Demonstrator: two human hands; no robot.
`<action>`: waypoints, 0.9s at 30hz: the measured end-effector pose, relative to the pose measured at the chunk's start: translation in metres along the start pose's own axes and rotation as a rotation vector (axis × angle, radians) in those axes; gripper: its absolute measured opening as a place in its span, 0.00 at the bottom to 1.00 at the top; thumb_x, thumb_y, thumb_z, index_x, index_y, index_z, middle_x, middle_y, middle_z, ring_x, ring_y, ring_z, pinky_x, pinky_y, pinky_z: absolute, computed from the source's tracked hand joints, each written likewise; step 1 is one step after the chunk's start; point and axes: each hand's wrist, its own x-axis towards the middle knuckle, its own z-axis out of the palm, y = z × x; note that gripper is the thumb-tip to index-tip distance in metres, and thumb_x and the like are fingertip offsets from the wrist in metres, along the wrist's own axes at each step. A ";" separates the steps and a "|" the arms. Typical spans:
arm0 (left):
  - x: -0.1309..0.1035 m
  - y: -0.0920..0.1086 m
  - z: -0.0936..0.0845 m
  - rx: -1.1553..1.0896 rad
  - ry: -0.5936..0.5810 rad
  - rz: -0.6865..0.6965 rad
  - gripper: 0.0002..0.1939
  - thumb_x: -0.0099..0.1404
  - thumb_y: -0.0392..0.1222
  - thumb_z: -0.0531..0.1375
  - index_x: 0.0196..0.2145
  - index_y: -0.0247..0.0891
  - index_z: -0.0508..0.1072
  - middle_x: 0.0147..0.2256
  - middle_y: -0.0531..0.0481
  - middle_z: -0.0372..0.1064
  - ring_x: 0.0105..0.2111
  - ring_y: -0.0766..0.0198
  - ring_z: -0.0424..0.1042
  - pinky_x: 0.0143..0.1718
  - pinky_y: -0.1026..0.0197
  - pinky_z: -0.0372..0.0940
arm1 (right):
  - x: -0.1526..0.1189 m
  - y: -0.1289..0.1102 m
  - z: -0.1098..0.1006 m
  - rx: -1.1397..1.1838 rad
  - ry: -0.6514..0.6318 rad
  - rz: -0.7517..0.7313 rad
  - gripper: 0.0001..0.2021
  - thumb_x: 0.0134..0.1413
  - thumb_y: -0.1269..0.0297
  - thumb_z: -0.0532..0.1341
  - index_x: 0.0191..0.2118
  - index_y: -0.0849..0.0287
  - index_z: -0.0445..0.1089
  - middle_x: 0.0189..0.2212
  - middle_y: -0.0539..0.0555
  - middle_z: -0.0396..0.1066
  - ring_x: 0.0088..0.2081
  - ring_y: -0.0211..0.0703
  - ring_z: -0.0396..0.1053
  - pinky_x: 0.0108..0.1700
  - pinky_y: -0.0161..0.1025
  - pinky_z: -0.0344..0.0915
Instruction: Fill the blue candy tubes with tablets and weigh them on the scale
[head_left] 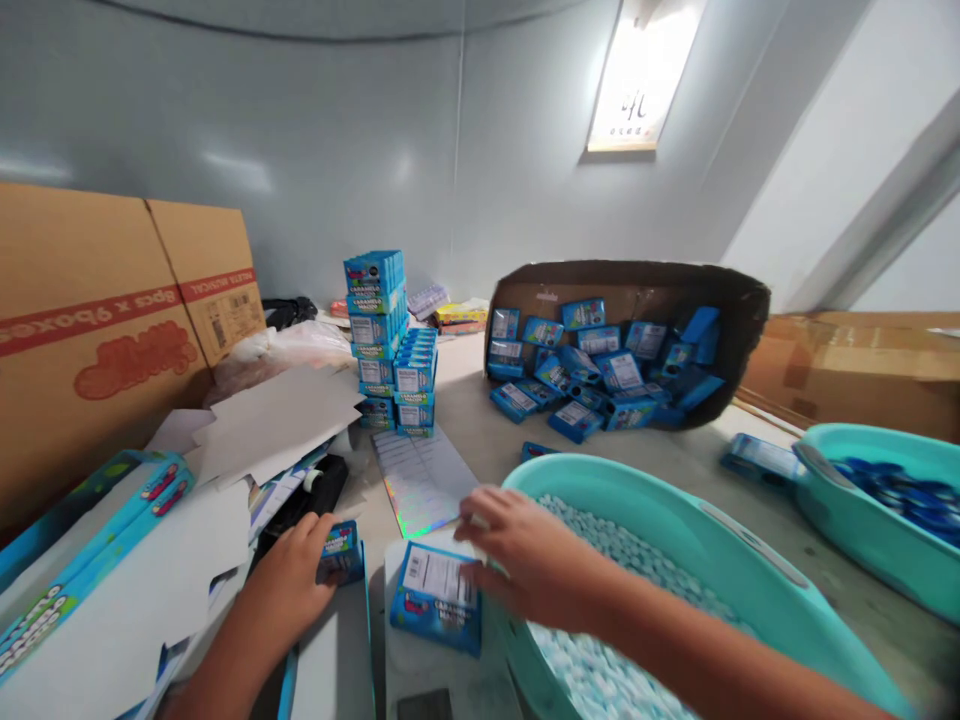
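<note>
At the lower left, my left hand (304, 565) has its fingers wrapped around a small blue candy box (341, 552), which it holds at the far end of an open white and blue carton (334, 640). Another blue box (437, 597) lies label up on a white scale (450, 675). Over that box's right edge is my right hand (506, 545), a little blurred, with fingers apart and nothing visible between them. Its forearm crosses a teal tub (780, 610) of pale blue candies (600, 670).
Stacked blue boxes (377, 330) stand behind a shiny sheet (424, 475). A tipped cardboard box (739, 300) spills blue packs. At right is a second teal tub (885, 540) with dark blue pieces. White cardboard flaps (277, 420) and a large carton (112, 320) are left.
</note>
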 end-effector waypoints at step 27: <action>0.003 0.135 -0.050 -0.567 0.231 0.228 0.42 0.51 0.57 0.72 0.59 0.39 0.67 0.58 0.41 0.69 0.57 0.45 0.70 0.60 0.47 0.64 | -0.099 0.033 0.059 1.021 0.214 0.888 0.30 0.61 0.38 0.54 0.51 0.59 0.77 0.57 0.60 0.74 0.59 0.58 0.70 0.66 0.58 0.59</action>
